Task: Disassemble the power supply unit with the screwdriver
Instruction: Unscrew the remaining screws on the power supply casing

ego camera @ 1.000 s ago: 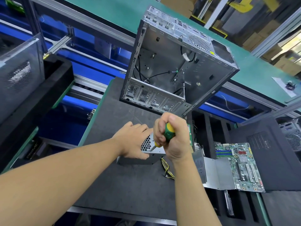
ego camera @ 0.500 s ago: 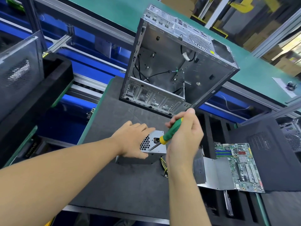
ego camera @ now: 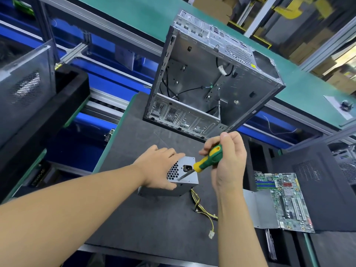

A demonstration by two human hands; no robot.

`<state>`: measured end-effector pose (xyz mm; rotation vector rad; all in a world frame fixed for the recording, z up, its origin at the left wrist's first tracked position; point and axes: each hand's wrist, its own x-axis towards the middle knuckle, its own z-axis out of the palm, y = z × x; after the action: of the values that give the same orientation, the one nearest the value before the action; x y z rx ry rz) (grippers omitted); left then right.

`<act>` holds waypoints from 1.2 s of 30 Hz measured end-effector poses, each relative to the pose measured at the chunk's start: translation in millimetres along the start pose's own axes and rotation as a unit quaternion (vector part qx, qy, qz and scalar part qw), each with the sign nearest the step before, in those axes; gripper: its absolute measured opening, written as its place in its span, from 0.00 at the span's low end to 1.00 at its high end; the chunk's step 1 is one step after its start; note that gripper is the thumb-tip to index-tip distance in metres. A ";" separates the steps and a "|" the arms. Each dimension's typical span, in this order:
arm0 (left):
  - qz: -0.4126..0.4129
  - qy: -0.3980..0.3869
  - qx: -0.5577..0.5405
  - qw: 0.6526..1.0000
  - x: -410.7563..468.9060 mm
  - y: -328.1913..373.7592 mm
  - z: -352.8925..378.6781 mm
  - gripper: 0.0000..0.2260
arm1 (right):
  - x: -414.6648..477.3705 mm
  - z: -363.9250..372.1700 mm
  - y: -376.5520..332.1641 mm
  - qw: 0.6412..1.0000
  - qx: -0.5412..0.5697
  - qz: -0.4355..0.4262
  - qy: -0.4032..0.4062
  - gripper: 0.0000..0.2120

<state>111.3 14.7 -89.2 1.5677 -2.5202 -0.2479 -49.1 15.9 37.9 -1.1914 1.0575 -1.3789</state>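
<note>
the power supply unit [ego camera: 190, 179] sits on the desk [ego camera: 154, 218], vent face up. left grip [ego camera: 159, 168] presses flat on it, fingers straight, likely to stop it twisting; right grip [ego camera: 229, 158] curls round the screwdriver [ego camera: 209, 158], tip at 1 edge screw.

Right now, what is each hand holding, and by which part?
The right hand grips the screwdriver by its green-and-yellow handle, tip on the power supply unit. The left hand presses on that unit's left part, steadying it.
</note>
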 end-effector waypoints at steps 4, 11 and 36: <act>0.001 -0.009 -0.002 1.000 1.6 -1.3 1.1 0.44 | -12.3 13.0 -0.4 0.983 -0.108 -0.055 0.136 0.14; 0.038 0.052 -0.021 0.998 -3.3 5.0 -8.6 0.21 | -36.6 42.2 6.0 0.986 -0.080 -0.066 -0.132 0.17; 0.012 0.017 0.030 0.999 -0.1 1.1 -1.1 0.36 | -17.8 16.0 7.2 0.986 0.081 0.002 -0.146 0.21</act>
<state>110.7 15.2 -87.9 1.5485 -2.5399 -0.1433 -31.8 32.5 30.8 -1.2248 0.7273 -1.2173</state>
